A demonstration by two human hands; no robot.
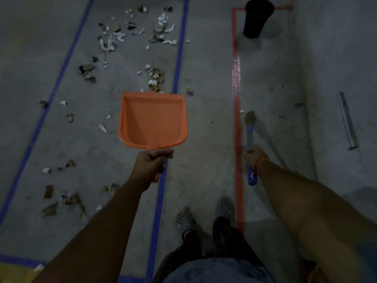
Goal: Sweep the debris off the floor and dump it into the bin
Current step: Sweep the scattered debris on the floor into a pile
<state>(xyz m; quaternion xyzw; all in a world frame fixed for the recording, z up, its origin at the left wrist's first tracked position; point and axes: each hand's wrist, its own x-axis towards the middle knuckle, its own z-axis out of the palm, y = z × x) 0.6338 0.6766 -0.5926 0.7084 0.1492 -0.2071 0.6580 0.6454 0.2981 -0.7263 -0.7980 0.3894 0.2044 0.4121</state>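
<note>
— How are the hands sitting?

— The left hand is reaching forward on an outstretched arm, fingers curling round the handle of the orange dustpan, which is hanging flat above the floor with its open lip pointing away from the person. The right hand is stretching out lower and to the right, gripping the blue handle of a small broom; the bristles are pointing forward, just right of the red tape line.

— And the debris?

— The debris, torn paper scraps and brown leaf-like bits, is lying scattered between the two blue tape lines, mostly ahead of and to the left of the dustpan. One clump is sitting right at the pan's far lip; other pieces are trailing back along the left arm's side.

— The bin?

— The black bin is standing upright at the far corner of the red-taped area, well apart from both hands.
</note>
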